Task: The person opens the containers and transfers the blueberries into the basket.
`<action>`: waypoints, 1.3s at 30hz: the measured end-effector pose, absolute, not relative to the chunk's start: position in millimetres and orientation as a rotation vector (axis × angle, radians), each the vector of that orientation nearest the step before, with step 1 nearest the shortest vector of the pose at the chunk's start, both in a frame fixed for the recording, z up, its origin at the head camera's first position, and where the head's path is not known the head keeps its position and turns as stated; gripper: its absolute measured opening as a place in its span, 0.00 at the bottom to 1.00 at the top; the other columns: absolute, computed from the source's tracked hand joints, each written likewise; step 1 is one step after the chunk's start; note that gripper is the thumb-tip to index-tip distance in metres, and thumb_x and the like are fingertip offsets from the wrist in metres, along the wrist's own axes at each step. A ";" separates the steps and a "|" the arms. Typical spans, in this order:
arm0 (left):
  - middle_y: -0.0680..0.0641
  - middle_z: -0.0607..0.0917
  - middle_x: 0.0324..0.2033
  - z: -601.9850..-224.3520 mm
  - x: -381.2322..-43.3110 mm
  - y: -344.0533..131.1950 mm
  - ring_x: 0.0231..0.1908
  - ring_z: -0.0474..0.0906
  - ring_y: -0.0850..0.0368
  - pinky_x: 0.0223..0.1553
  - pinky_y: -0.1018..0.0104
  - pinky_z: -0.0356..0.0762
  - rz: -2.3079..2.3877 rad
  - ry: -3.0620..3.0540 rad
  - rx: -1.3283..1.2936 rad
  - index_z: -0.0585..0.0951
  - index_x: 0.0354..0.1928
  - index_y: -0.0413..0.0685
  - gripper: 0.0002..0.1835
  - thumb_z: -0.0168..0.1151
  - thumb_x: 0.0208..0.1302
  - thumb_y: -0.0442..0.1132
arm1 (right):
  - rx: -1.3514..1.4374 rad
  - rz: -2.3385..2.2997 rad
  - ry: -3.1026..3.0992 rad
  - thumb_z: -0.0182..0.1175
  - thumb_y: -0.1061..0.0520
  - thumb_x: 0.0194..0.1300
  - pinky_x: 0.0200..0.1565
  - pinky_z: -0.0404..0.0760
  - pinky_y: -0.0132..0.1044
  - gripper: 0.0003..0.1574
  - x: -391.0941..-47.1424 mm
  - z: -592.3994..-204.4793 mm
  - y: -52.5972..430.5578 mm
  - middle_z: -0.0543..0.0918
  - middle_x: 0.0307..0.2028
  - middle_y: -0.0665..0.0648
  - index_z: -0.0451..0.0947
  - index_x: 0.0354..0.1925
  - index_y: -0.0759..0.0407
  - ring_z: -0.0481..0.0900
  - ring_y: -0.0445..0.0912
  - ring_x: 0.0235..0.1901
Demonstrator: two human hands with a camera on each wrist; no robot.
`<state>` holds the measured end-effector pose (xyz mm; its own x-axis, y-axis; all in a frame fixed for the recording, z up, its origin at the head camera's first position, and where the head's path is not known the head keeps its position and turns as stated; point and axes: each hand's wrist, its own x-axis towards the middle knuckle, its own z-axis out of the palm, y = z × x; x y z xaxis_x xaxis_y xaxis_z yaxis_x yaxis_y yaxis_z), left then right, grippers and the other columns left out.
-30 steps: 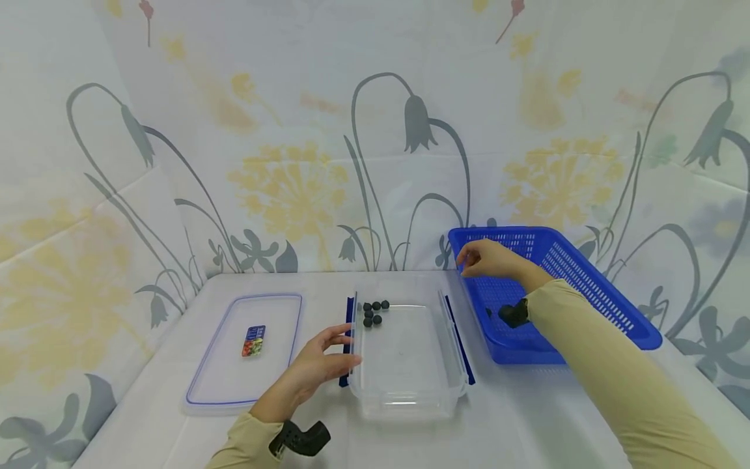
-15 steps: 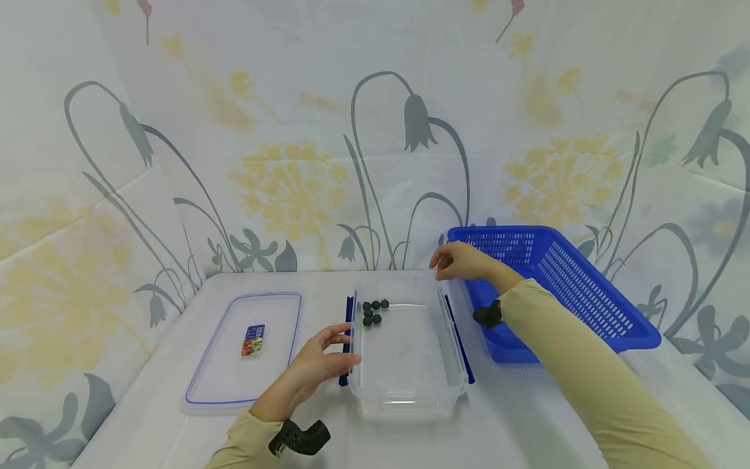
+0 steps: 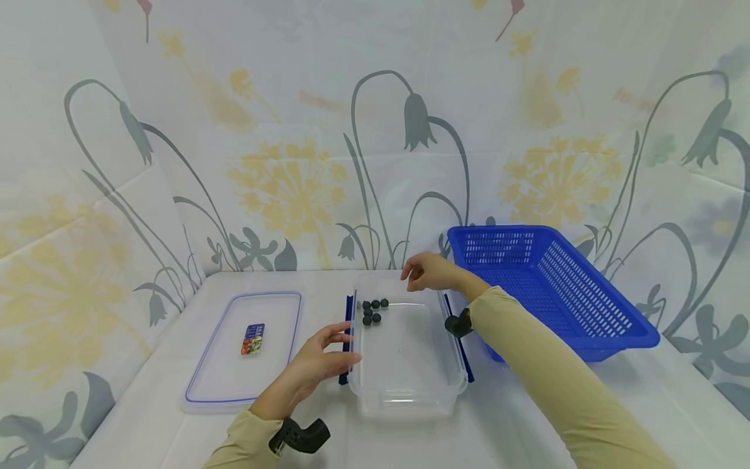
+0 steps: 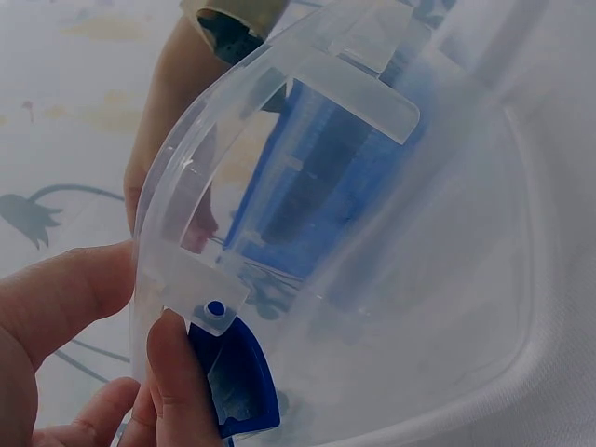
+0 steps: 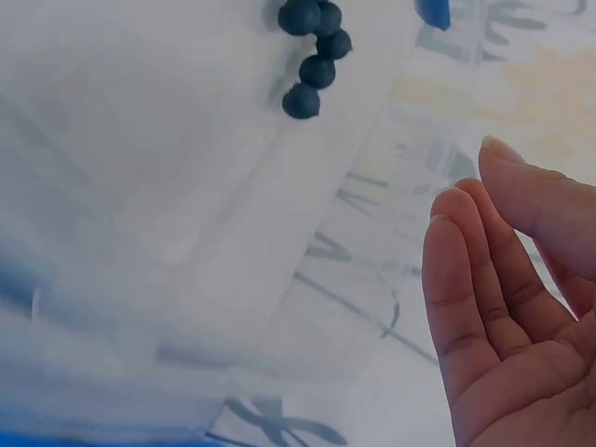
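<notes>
Inspector A: How are the hands found?

Inspector B: Apart. The left wall of the clear box (image 3: 404, 365) is gripped by the left hand (image 3: 310, 371), beside a blue latch (image 3: 349, 310). The right hand (image 3: 432, 271) is held near the far right corner of the box, with thumb and fingertips drawn close; whether anything is pinched between them cannot be told.

Inspector A: Where are the berries recorded?

Inspector B: Six dark berries (image 3: 375, 304) are seen grouped inside the box, in its far left corner. Five can be counted from the right wrist.

Inspector A: And the surroundings?

Inspector B: The box is set uncovered on a white counter (image 3: 498, 423). To its left, a clear lid (image 3: 269, 381) edged in blue is laid flat, and a colourful label (image 3: 252, 339) is noted on it. To the right, a blue perforated basket (image 3: 498, 280) is placed, partly covered by the right sleeve (image 3: 539, 365). The rear is screened by flower-printed cloth (image 3: 293, 78).
</notes>
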<state>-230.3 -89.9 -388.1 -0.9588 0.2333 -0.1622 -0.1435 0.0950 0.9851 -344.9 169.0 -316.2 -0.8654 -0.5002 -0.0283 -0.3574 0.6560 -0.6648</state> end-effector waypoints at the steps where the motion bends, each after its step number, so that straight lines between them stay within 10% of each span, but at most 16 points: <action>1: 0.40 0.69 0.55 -388.1 -230.2 -90.1 0.46 0.74 0.50 0.46 0.59 0.78 1.941 2.098 0.087 0.65 0.65 0.43 0.37 0.69 0.52 0.31 | -0.688 -0.995 2.667 0.62 0.66 0.58 0.41 0.79 0.42 0.10 -345.2 -317.7 165.6 0.78 0.30 0.56 0.77 0.41 0.64 0.75 0.47 0.32; 39: 0.40 0.70 0.54 -388.4 -231.6 -91.0 0.45 0.75 0.50 0.46 0.58 0.78 1.945 2.105 0.096 0.66 0.64 0.44 0.36 0.69 0.53 0.32 | -0.651 -0.638 2.742 0.66 0.69 0.51 0.35 0.74 0.33 0.13 -349.3 -382.0 103.9 0.75 0.30 0.52 0.81 0.38 0.60 0.71 0.44 0.32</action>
